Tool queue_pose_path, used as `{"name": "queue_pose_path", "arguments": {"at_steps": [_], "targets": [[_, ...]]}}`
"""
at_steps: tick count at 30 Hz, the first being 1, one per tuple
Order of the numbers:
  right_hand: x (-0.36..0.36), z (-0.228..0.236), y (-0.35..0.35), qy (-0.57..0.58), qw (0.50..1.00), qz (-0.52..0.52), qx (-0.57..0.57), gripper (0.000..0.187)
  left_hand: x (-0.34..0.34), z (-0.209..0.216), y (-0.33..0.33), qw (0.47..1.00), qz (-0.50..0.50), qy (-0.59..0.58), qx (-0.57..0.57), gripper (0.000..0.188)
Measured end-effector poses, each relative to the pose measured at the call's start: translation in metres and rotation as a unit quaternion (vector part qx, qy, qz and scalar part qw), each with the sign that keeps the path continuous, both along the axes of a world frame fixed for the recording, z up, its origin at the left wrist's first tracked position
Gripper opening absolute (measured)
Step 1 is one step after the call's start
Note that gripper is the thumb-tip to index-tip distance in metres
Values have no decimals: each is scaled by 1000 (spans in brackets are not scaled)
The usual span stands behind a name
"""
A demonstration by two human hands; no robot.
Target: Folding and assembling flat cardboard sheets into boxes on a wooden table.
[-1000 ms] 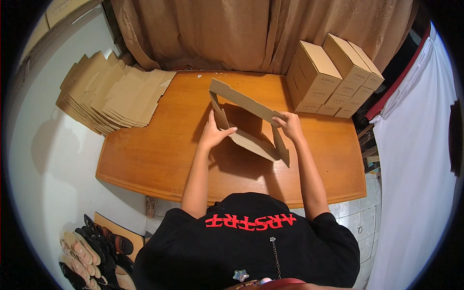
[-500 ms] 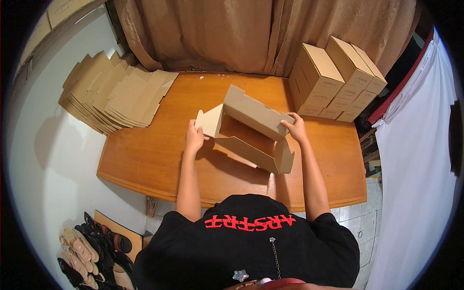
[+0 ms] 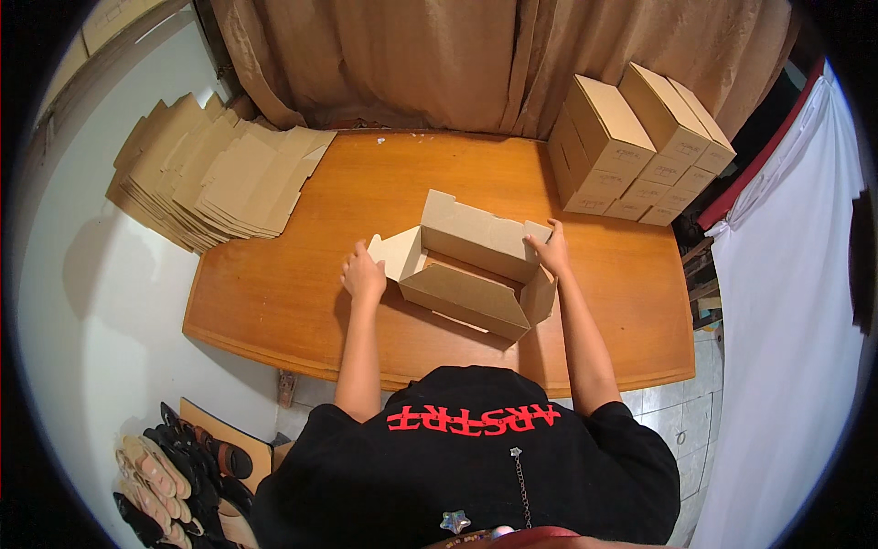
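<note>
An unfolded cardboard box (image 3: 466, 295) rests on the wooden table (image 3: 274, 302) in front of me, slightly slanted, its flaps up and its inside exposed. Through the opening, orange-brown table colour shows in part of the bottom. Beside the box's left end flap, my left hand (image 3: 365, 273) is open with its fingers apart, close to the flap's edge. At the far right corner, my right hand (image 3: 551, 249) pinches the flap, thumb on the inner side and fingers round the outside.
Flat cardboard blanks (image 3: 224, 174) lie in a pile at the far left. Closed cardboard boxes (image 3: 622, 151) stand stacked at the far right. Brown curtains (image 3: 393, 64) hang behind the table, a white cloth (image 3: 786, 302) at the right. Shoes (image 3: 169, 476) sit at the lower left.
The box has come down onto the table, and its long sides stand closer together. My left hand has loosened from the left flap; my right hand has moved slightly with its corner.
</note>
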State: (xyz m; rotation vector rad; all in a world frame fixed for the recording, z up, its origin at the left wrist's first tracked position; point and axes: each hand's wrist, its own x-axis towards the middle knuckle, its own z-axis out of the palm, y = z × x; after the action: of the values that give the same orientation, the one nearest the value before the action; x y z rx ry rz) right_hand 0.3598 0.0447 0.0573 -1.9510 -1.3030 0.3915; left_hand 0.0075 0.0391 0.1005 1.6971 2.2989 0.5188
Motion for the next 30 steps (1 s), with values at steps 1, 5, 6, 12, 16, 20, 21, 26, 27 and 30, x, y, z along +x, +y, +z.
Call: {"name": "queue_pose_path", "arguments": {"at_steps": [1, 5, 6, 12, 16, 20, 21, 26, 27, 30], "targets": [[-3, 5, -1, 0, 1000, 2, 0, 69, 2, 0, -1, 1000, 2, 0, 0, 40], [-7, 19, 1, 7, 1000, 26, -15, 71, 8, -6, 16, 957, -225, -7, 182, 38], [-7, 21, 0, 3, 999, 29, -18, 70, 10, -8, 21, 931, -326, -49, 159, 36], [-32, 64, -24, -212, 963, -56, 155, 53, 28, -2, 17, 962, -260, 45, 75, 49], [-80, 114, -70, 77, 989, 65, 106, 27, 19, -1, 16, 984, -175, 18, 23, 62], [-113, 110, -108, 26, 990, 131, -39, 25, 18, 14, 9, 986, -154, 52, 28, 74], [-115, 103, -112, -49, 989, 114, -87, 26, 19, 17, 7, 986, -147, 70, 18, 79], [-101, 67, -110, -238, 964, 37, -115, 30, 5, 22, 2, 985, -149, 90, -16, 93], [-96, 58, -107, -225, 965, 16, -137, 35, 1, 22, 1, 983, -157, 90, -16, 96], [-96, 69, -110, -184, 962, 8, -202, 39, -7, 18, 1, 981, -170, 90, -20, 98]]}}
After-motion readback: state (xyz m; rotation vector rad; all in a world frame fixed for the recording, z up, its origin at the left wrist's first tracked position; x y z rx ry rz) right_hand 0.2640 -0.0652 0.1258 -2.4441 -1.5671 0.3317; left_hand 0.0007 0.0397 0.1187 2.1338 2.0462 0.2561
